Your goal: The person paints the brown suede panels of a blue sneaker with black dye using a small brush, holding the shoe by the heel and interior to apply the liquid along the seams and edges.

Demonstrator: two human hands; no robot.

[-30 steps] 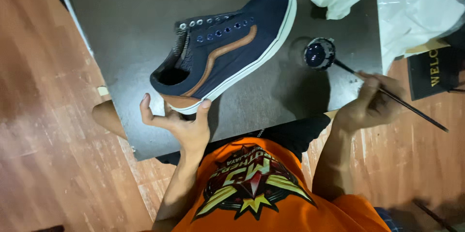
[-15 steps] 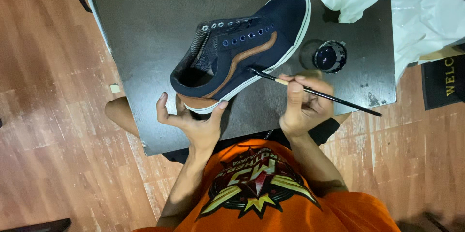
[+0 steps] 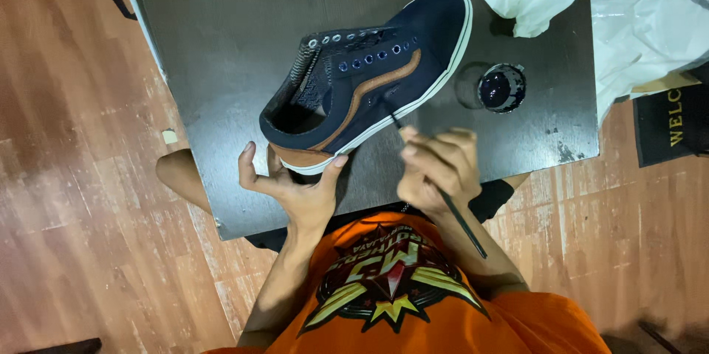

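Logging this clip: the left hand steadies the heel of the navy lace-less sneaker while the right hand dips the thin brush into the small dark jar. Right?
Not quite. In the head view the right hand holds the thin brush against the navy sneaker's side, not in the small dark jar. The left hand steadies the heel.

Orange short-sleeved T-shirt, big printed chest emblem in yellow, red and dark tones. Forearms bare, no watch or rings visible. Left hand and right hand ungloved. Dark shorts, bare knee.
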